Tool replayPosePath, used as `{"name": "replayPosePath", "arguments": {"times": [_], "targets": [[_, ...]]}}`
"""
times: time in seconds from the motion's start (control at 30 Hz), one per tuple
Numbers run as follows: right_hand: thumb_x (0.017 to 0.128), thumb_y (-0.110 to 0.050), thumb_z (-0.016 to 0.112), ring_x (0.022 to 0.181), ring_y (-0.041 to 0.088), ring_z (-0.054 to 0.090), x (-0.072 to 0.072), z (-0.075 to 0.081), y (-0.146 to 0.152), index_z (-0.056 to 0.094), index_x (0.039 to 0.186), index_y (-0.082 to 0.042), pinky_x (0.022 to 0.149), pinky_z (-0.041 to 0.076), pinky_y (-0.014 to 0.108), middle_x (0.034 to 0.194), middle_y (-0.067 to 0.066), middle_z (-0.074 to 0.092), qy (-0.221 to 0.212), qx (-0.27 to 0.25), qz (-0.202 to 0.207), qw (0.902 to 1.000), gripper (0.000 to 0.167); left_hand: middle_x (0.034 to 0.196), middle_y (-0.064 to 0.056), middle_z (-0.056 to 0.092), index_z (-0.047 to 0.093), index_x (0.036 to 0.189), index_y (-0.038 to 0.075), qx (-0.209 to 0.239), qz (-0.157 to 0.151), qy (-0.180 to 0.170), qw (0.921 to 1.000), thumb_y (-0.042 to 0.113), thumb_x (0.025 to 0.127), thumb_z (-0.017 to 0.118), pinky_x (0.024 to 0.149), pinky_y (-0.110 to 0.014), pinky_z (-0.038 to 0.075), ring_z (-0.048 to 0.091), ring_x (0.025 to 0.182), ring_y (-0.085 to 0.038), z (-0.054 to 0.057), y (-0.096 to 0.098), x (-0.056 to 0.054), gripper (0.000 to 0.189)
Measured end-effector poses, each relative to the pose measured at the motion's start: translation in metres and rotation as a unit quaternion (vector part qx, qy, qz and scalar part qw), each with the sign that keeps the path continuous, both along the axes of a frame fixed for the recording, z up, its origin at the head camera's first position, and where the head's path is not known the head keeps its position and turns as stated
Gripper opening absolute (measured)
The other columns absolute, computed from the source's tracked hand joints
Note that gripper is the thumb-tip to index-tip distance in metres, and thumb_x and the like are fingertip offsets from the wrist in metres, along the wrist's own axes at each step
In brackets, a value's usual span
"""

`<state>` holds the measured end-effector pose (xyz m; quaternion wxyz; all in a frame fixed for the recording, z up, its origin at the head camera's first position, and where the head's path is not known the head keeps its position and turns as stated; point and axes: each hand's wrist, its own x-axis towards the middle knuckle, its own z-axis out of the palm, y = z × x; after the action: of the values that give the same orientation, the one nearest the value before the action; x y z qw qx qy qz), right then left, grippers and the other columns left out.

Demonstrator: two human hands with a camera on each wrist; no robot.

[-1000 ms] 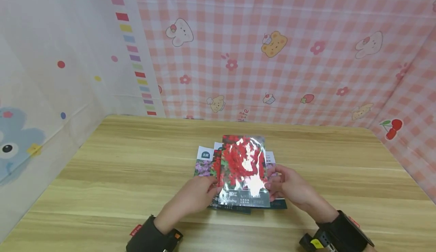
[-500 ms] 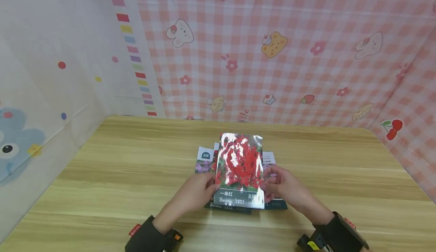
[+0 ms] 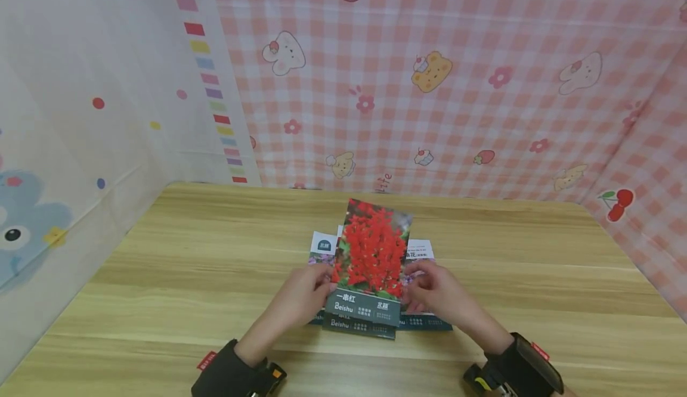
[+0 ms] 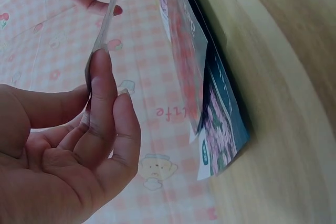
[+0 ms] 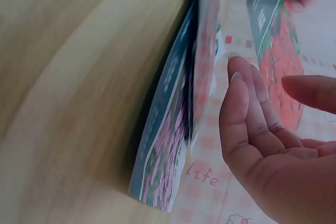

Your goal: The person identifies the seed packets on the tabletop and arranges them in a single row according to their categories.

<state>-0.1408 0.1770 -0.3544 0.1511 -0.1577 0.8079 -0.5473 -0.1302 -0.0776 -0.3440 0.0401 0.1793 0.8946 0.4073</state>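
- Head view: the left hand (image 3: pixel 307 295) pinched the left edge of a red-flowered packet (image 3: pixel 373 248), which was raised in front of the person, its top slanting to the right.
- Head view: the right hand (image 3: pixel 437 290) was at the packet's right edge, fingers bent; contact could not be confirmed from this angle.
- Head view: behind and below it, a pile of packets (image 3: pixel 359 328) lay on the wood-grain surface (image 3: pixel 188 278), purple-flowered ones showing at both sides. Each wrist wore a black band. A pink checked cloth (image 3: pixel 386 123) hung behind, a white cloth (image 3: pixel 53 123) to the left.
- Left wrist view: the left thumb and forefinger gripped the red-flowered packet, seen nearly edge-on and apart from the pile. In the pile, a red packet overlapped a purple one.
- Right wrist view: the right thumb was apart from its curved fingers, leaving a moderate gap; the red-flowered packet appeared beyond them, its far edge at the left hand.
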Motion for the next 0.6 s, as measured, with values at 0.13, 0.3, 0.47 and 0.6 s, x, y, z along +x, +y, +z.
{"name": "replayPosePath", "arguments": {"times": [0.13,0.3,0.47,0.6], "targets": [[0.087,-0.001,0.057,0.062,0.026,0.062,-0.002,-0.002,-0.002,0.051,0.108,0.012,0.052,0.051,0.032,0.072,0.013,0.062,0.067,0.053,0.004,0.9964,0.026,0.059,0.001,0.047,0.06,0.091,0.0,-0.001,0.012,-0.013,0.9998,0.002,0.089,0.054,0.043,-0.021,0.034,0.043,0.05,-0.009,0.003,-0.004,0.0,0.006],[0.085,-0.003,0.06,0.061,0.014,0.058,-0.004,0.0,-0.008,0.059,0.102,0.007,0.053,0.047,0.024,0.073,0.003,0.06,0.148,0.138,0.011,0.9792,0.02,0.06,-0.001,0.05,0.06,0.099,-0.003,-0.006,0.037,-0.029,0.9989,0.001,0.089,0.055,0.043,-0.022,0.036,0.046,0.05,-0.01,0.008,-0.011,0.0,0.012],[0.084,-0.006,0.063,0.064,0.008,0.052,-0.005,0.004,-0.019,0.062,0.102,0.004,0.056,0.044,0.023,0.074,-0.002,0.059,0.217,0.216,0.014,0.9518,0.021,0.06,-0.002,0.051,0.06,0.101,-0.004,-0.007,0.062,-0.04,0.9972,0.0,0.088,0.056,0.045,-0.025,0.038,0.048,0.05,-0.012,0.012,-0.017,-0.002,0.014],[0.084,-0.008,0.062,0.072,0.013,0.057,-0.005,0.005,-0.031,0.061,0.109,0.005,0.062,0.048,0.028,0.084,0.004,0.063,0.236,0.248,0.018,0.9392,0.028,0.057,-0.002,0.051,0.062,0.096,-0.003,-0.017,0.073,-0.018,0.997,-0.001,0.087,0.058,0.046,-0.025,0.037,0.046,0.05,-0.012,0.014,-0.023,-0.003,0.01]]}}
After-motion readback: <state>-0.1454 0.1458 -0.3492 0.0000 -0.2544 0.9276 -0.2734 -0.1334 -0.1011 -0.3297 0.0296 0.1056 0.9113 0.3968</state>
